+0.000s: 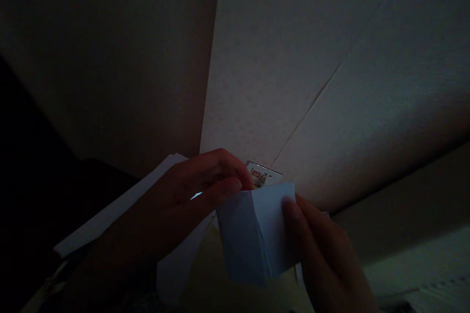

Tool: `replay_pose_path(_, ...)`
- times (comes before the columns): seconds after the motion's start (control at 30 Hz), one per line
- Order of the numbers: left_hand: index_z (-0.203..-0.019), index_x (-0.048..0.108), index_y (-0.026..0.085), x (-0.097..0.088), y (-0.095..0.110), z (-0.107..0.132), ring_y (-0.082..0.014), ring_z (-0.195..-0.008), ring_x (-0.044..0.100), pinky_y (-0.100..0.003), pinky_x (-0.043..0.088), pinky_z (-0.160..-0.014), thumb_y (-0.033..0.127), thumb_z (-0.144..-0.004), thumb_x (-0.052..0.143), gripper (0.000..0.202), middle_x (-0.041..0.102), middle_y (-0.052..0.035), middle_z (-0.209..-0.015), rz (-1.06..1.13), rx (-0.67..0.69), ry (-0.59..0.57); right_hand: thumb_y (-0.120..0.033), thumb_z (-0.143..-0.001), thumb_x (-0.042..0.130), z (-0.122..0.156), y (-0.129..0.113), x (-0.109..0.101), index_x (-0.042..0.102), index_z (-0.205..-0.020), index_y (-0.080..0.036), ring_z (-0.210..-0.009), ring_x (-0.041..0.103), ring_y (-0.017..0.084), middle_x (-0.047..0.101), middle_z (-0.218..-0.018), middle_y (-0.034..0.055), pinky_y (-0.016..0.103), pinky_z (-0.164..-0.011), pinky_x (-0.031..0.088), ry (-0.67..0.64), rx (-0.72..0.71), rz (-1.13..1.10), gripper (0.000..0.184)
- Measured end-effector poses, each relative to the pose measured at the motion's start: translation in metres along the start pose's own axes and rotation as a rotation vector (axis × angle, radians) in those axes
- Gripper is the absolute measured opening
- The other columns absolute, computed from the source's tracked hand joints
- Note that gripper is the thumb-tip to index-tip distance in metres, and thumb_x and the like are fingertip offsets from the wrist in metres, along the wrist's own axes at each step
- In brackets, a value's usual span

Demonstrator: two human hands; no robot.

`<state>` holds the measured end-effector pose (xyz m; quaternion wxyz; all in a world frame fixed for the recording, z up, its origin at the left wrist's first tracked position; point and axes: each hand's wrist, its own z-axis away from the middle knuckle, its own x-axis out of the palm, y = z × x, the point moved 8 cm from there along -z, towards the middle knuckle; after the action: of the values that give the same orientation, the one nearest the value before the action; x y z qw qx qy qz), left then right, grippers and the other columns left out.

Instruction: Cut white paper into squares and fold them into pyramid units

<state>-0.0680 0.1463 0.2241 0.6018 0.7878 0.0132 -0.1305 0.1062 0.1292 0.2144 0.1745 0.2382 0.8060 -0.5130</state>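
Note:
A folded piece of pale bluish-white paper is held up in front of me, with a crease down its middle and several layers showing at the lower fold. My right hand grips its right part, the thumb pressed flat on the front and the fingers behind. At the upper left corner, my left hand is closed, its thumb and curled fingers at the paper's top edge. The left fingertips are partly hidden behind the paper. The light is very dim.
White sheets lie under and beside my left forearm. Beyond the paper, a wall plate like a socket sits low on the pale wall. A yellowish surface shows below the paper. A pale ledge runs along the right.

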Motion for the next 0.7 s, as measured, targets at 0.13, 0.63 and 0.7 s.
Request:
replay_pose_path(0.13,-0.068,0.058,0.023,0.006,0.000,0.001,-0.0121,-0.069,0.057,-0.020,0.045,-0.066,0.030,-0.088,0.051,0.022,0.064,0.0054,-0.074,-0.007,0.017,-0.074,-0.046,-0.091,0.052,0.002,0.005,-0.001,0.074,-0.091,-0.027,-0.068,0.067,0.021,0.074,-0.079,0.0041,0.026,-0.054,0.051,0.048,0.037,0.005,0.029)
replay_pose_path(0.63,-0.098,0.065,0.031,0.006,-0.012,-0.002,-0.0120,-0.089,0.065,-0.018,0.049,-0.075,0.016,-0.084,0.062,0.021,0.069,0.0080,-0.091,0.121,0.027,-0.058,-0.045,-0.093,0.046,-0.002,0.001,0.003,0.071,-0.081,-0.025,-0.052,0.059,0.017,0.064,-0.058,0.0009,0.023,-0.044,0.044,0.014,0.065,-0.037,0.035)
replay_pose_path(0.7,-0.098,0.066,0.032,0.009,-0.007,-0.003,-0.0110,-0.092,0.065,-0.017,0.049,-0.080,0.014,-0.084,0.062,0.023,0.069,0.0086,-0.095,0.134,0.069,-0.098,-0.048,-0.091,0.049,-0.001,0.004,0.000,0.071,-0.086,-0.025,-0.063,0.063,0.018,0.068,-0.068,0.0017,0.024,-0.051,0.048,0.050,0.119,-0.008,0.032)
